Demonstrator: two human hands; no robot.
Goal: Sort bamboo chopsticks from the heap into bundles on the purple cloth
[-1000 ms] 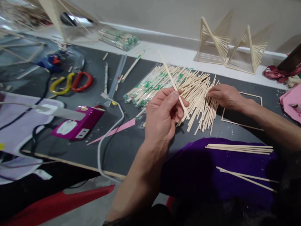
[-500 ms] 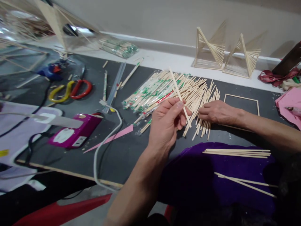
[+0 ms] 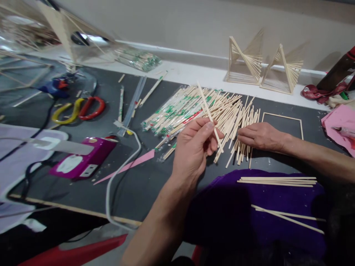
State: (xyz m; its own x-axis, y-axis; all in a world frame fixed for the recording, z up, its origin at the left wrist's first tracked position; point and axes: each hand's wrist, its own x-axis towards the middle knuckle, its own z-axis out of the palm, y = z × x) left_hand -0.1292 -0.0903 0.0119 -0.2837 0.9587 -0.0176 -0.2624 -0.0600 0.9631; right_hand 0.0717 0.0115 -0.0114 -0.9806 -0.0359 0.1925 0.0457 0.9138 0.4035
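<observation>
Between the thumb and fingers of my left hand [image 3: 195,142] is one thin wooden chopstick [image 3: 208,111], slanting from upper left to lower right. My right hand [image 3: 262,136] is closed, palm down, over the right end of a loose pile of bare chopsticks [image 3: 229,111]. Its fingertips press among the sticks there; exactly how many it grips is hidden. Left of the pile lie chopsticks in clear and green wrappers [image 3: 173,111]. Near me, a purple cloth [image 3: 222,207] bears a row of several chopsticks [image 3: 277,181] and two crossed ones [image 3: 288,214].
A rectangular stick frame [image 3: 283,115] lies partly under my right forearm. Two twisted stick models [image 3: 244,61] stand on the ledge. At left are scissors [image 3: 91,108], a purple power adapter [image 3: 84,157] and a white cable [image 3: 122,166]. Pink paper [image 3: 340,123] lies far right.
My right hand has drawn slightly right and toward me, and sticks under it have shifted and fanned out. My left hand still holds its chopstick. The view has turned slightly right.
</observation>
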